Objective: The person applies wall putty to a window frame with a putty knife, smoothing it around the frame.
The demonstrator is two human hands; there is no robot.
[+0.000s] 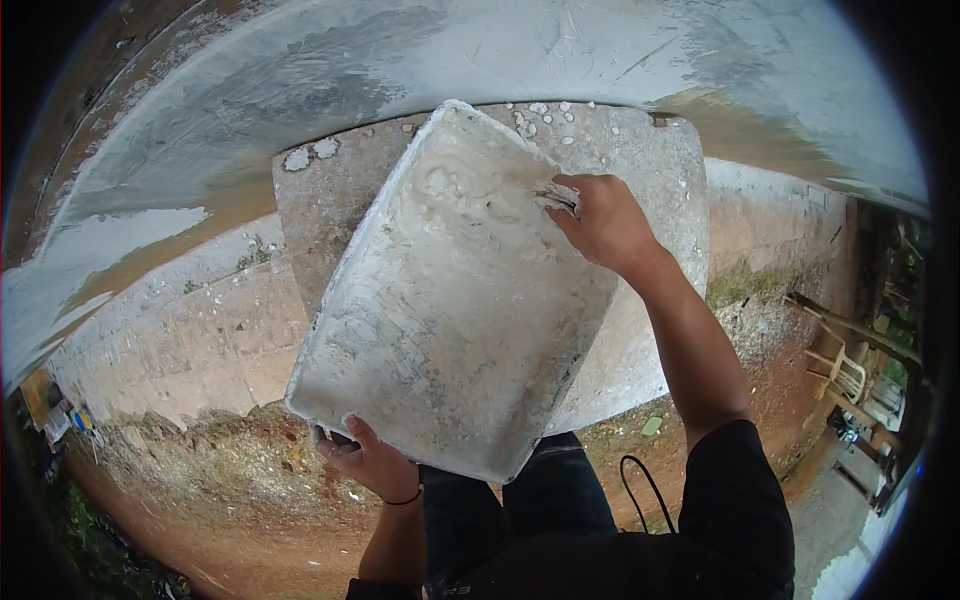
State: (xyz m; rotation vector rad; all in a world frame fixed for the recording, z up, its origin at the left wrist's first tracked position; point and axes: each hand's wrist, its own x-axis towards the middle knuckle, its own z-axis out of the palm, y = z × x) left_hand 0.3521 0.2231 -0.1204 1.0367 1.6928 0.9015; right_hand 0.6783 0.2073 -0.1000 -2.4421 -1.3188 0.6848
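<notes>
A pale, crusted rectangular tray (440,300) lies tilted at an angle over a larger speckled, worn board (670,190). Wet whitish paste (455,185) is lumped in its upper part. My left hand (368,455) is closed on the tray's lower-left corner, thumb up over the rim. At the upper-right side, my right hand (607,220) grips a small paste-coated tool (555,197) down in the paste; most of that tool is hidden.
A grey and white plastered wall (480,50) spans the top, above a pale, stained ledge (170,350). Reddish dirt ground (250,530) lies below. At the right are wooden poles and a chair-like frame (840,370); small clutter (65,420) sits at the far left.
</notes>
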